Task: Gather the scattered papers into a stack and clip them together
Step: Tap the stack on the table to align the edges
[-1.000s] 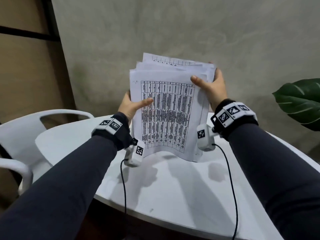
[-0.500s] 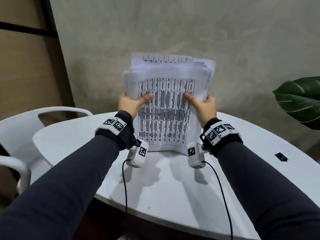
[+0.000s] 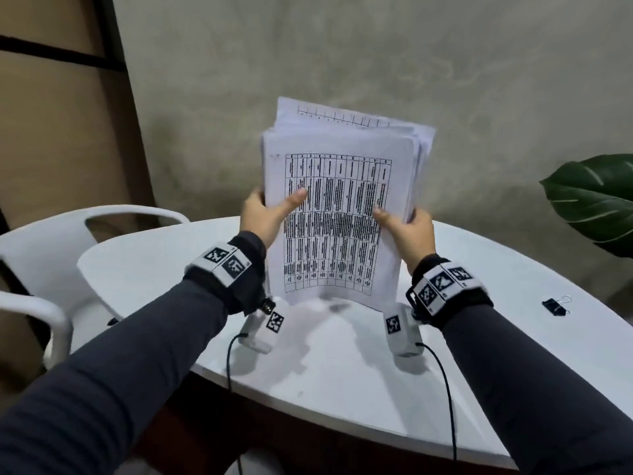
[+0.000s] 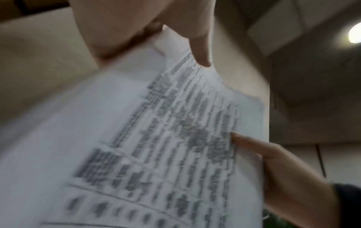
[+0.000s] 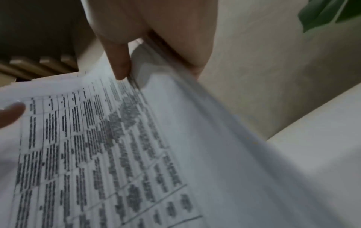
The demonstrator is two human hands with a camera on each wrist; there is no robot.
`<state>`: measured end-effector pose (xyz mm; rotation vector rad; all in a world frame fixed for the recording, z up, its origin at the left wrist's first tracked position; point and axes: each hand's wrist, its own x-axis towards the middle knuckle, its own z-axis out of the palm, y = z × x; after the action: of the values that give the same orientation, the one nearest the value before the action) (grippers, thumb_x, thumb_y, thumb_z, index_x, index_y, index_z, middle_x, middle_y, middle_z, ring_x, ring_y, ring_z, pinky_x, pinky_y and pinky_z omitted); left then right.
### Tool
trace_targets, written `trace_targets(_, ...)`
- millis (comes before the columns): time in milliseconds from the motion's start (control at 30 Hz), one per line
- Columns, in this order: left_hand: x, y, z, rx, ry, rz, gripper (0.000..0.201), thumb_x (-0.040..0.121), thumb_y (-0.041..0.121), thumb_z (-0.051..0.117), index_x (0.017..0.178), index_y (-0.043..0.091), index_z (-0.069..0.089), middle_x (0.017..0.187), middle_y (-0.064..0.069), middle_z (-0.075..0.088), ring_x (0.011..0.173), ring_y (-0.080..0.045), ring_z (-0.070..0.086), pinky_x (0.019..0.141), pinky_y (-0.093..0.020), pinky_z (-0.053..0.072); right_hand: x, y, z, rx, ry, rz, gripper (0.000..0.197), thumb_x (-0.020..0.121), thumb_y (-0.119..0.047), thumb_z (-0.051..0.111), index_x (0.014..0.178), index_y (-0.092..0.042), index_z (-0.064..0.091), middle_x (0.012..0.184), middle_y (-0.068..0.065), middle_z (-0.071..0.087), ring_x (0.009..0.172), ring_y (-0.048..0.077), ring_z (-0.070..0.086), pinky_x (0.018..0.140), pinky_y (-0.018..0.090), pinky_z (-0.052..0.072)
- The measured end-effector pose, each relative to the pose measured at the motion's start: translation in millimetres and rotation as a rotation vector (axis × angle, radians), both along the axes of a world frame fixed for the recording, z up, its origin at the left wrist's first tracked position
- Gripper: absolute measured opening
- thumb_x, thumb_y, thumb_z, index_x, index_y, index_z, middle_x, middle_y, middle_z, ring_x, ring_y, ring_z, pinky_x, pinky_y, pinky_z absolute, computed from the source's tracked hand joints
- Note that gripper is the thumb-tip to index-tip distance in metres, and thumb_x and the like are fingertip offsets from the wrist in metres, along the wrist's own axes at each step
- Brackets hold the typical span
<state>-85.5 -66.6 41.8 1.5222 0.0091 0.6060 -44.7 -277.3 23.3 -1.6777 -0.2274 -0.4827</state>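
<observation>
A thick stack of printed papers [image 3: 339, 214] stands upright above the white table [image 3: 342, 378], its bottom edge bowed just over the tabletop. My left hand [image 3: 267, 214] grips the stack's left edge, thumb on the front sheet. My right hand [image 3: 404, 224] grips the right edge the same way. The top sheets sit uneven, one poking up behind. Both wrist views show the papers [image 4: 156, 154] [image 5: 117, 154] blurred, with a thumb pressed on the front. A black binder clip [image 3: 556, 306] lies on the table at the right.
A white chair [image 3: 68, 241] stands at the table's left side. A large green leaf [image 3: 596, 204] hangs over the right edge. A grey wall is close behind the table. Cables trail from both wrist cameras across the near tabletop.
My right hand slid down the stack's right edge from near the top to level with the left hand. The stack dipped to the table, and now sits slightly higher and tilted right.
</observation>
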Motion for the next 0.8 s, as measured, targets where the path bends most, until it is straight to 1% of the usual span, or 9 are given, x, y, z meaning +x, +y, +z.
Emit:
trace_targets(100, -6, 7, 17, 0.026, -0.063, 0.013, 0.113, 0.038, 0.071, 0.075, 0.128, 0.016, 0.036, 0.128, -0.007, 0.053, 0.114, -0.021, 0.055, 0.104, -0.041, 0.044, -5, -6, 16, 0.037, -0.043, 0.039, 0.083, 0.063, -0.032, 0.083, 0.132, -0.009, 0.044, 0.122, 0.008, 0.060, 0.106, 0.021, 0.063, 0.098, 0.040, 0.050)
trace_targets(233, -9, 3, 55, 0.089, -0.210, 0.027, 0.110, 0.065, 0.053, 0.073, 0.149, 0.021, 0.009, 0.150, -0.019, 0.026, 0.132, -0.023, 0.037, 0.110, -0.042, 0.033, -9, -7, 53, 0.004, -0.307, -0.055, 0.120, 0.057, -0.042, 0.085, 0.149, -0.024, 0.010, 0.141, 0.004, 0.033, 0.123, 0.020, 0.048, 0.103, 0.040, 0.046)
trace_targets(300, -6, 3, 70, 0.253, -0.268, 0.085, 0.110, 0.069, 0.053, 0.070, 0.151, 0.027, 0.001, 0.155, -0.017, 0.013, 0.141, -0.028, 0.026, 0.113, -0.047, 0.026, -11, -7, 64, -0.137, -0.488, -0.135, 0.117, 0.064, -0.039, 0.083, 0.151, -0.015, 0.008, 0.140, 0.001, 0.025, 0.128, 0.019, 0.038, 0.106, 0.038, 0.041)
trace_targets(367, -2, 3, 77, 0.419, -0.267, 0.104, 0.101, 0.073, 0.052, 0.069, 0.150, 0.032, 0.007, 0.154, -0.016, 0.008, 0.143, -0.028, 0.022, 0.114, -0.048, 0.023, -11, -6, 71, -0.284, -0.547, -0.157, 0.105, 0.070, -0.036, 0.080, 0.150, -0.013, 0.015, 0.138, 0.011, 0.027, 0.126, 0.016, 0.032, 0.105, 0.027, 0.032)
trace_targets(433, 3, 6, 78, 0.507, -0.251, 0.095, 0.085, 0.071, 0.054, 0.069, 0.145, 0.030, 0.033, 0.150, -0.012, 0.017, 0.134, -0.017, 0.031, 0.115, -0.033, 0.025, -9, -7, 73, -0.390, -0.525, -0.167, 0.092, 0.075, -0.037, 0.075, 0.148, -0.017, 0.024, 0.137, 0.018, 0.030, 0.123, 0.013, 0.031, 0.104, 0.021, 0.028)
trace_targets(533, 5, 11, 71, 0.683, -0.235, 0.219, 0.065, 0.073, 0.051, 0.070, 0.128, 0.020, 0.055, 0.141, -0.007, 0.035, 0.118, -0.006, 0.041, 0.099, -0.013, 0.029, -1, -12, 67, -0.445, -0.476, -0.225, 0.075, 0.080, -0.039, 0.070, 0.141, -0.010, 0.038, 0.132, 0.016, 0.042, 0.117, 0.012, 0.039, 0.103, 0.019, 0.033)
trace_targets(633, 0, 16, 65, 0.740, -0.283, 0.313, 0.074, 0.072, 0.053, 0.070, 0.133, 0.020, 0.045, 0.134, -0.008, 0.042, 0.112, -0.016, 0.051, 0.091, -0.022, 0.040, 1, -13, 64, -0.403, -0.448, -0.259, 0.066, 0.081, -0.040, 0.069, 0.131, -0.002, 0.045, 0.127, 0.014, 0.050, 0.113, 0.011, 0.043, 0.104, 0.027, 0.038)
trace_targets(733, -3, 18, 66, 0.849, -0.244, 0.281, 0.093, 0.071, 0.057, 0.067, 0.147, 0.036, 0.020, 0.131, -0.012, 0.036, 0.100, -0.016, 0.048, 0.091, -0.024, 0.040, -1, -10, 66, -0.342, -0.485, -0.231, 0.064, 0.083, -0.037, 0.068, 0.134, -0.008, 0.043, 0.126, 0.014, 0.049, 0.110, 0.009, 0.042, 0.103, 0.029, 0.041)
trace_targets(800, 0, 20, 68, 0.897, -0.222, 0.299, 0.080, 0.071, 0.060, 0.065, 0.142, 0.034, 0.036, 0.126, -0.013, 0.037, 0.104, -0.019, 0.047, 0.099, -0.026, 0.041, -3, -8, 68, -0.346, -0.540, -0.177, 0.066, 0.084, -0.033, 0.066, 0.142, -0.022, 0.034, 0.127, 0.016, 0.045, 0.110, 0.010, 0.042, 0.098, 0.020, 0.040)
